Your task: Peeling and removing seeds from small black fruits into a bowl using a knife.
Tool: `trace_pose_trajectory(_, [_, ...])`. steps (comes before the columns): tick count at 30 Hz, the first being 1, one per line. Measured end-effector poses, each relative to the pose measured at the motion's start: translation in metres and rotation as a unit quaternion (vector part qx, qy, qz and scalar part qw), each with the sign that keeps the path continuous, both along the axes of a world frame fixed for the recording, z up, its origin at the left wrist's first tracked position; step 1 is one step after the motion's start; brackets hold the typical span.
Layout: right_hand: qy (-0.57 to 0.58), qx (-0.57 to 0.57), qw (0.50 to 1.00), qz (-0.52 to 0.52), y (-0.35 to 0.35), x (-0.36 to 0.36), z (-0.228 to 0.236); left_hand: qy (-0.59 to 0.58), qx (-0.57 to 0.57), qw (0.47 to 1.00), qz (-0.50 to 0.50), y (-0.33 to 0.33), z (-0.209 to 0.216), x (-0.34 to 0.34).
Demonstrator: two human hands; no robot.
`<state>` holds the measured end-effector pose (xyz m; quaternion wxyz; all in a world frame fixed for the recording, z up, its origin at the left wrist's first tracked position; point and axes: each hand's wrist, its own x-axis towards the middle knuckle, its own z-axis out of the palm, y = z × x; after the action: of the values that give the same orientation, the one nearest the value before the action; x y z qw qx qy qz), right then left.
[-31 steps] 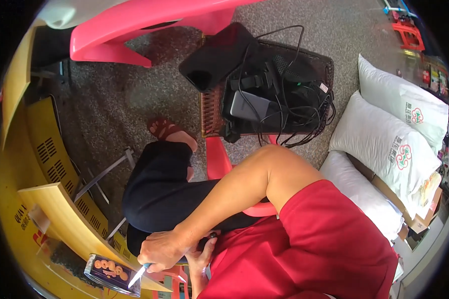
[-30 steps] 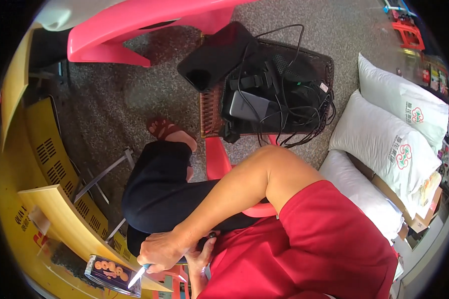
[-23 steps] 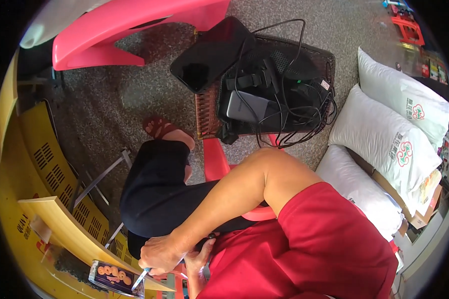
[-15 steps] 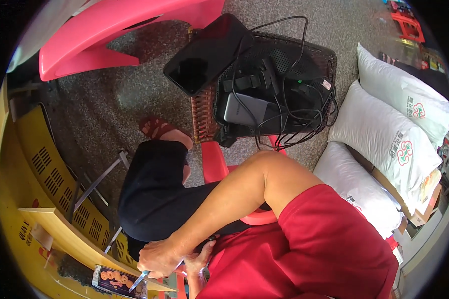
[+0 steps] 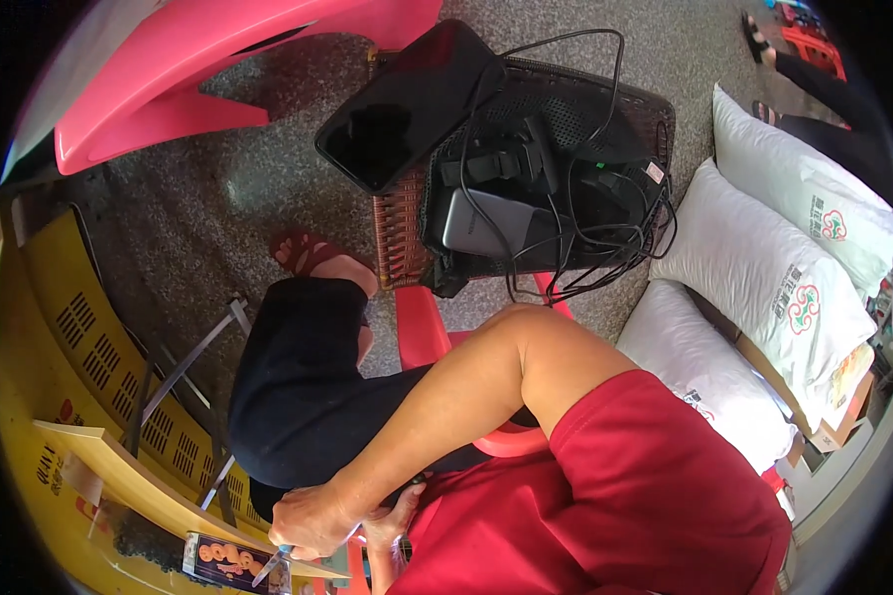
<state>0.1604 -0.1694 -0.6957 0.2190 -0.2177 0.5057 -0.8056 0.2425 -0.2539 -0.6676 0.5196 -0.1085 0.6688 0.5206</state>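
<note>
White sacks [image 5: 764, 238] lie right of a brown wicker stand [image 5: 397, 248] bearing black cables [image 5: 620, 238]. A picture-printed box [image 5: 203, 561] is at lower left, beside the right hand. The left hand [image 5: 389, 531] is half curled, partly covered; its hold cannot be determined. The right hand [image 5: 313, 520] is closed around a slim blue-handled blade [image 5: 268, 567], angled down-left across the box.

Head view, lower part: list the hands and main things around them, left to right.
Dark rectangular item with orange shapes → right hand, gripping a slim tool → left hand → red shirt.
</note>
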Motion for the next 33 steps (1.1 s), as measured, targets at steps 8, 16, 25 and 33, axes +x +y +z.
trace_pose_trajectory(8, [0.004, 0.006, 1.0, -0.001, 0.001, 0.0, 0.0, 0.014, -0.005, 1.0, -0.002, -0.005, -0.002, 0.002])
trace_pose_trajectory(16, [0.012, 0.003, 1.0, -0.018, -0.002, 0.0, -0.002, 0.011, -0.009, 1.0, 0.011, 0.007, 0.002, -0.002])
trace_pose_trajectory(25, [0.004, -0.009, 1.0, -0.015, 0.0, -0.002, -0.002, 0.007, -0.014, 1.0, 0.001, 0.005, 0.001, -0.002])
trace_pose_trajectory(33, [0.001, -0.005, 1.0, -0.004, -0.002, -0.001, -0.002, 0.023, -0.019, 1.0, 0.005, -0.003, -0.001, 0.003])
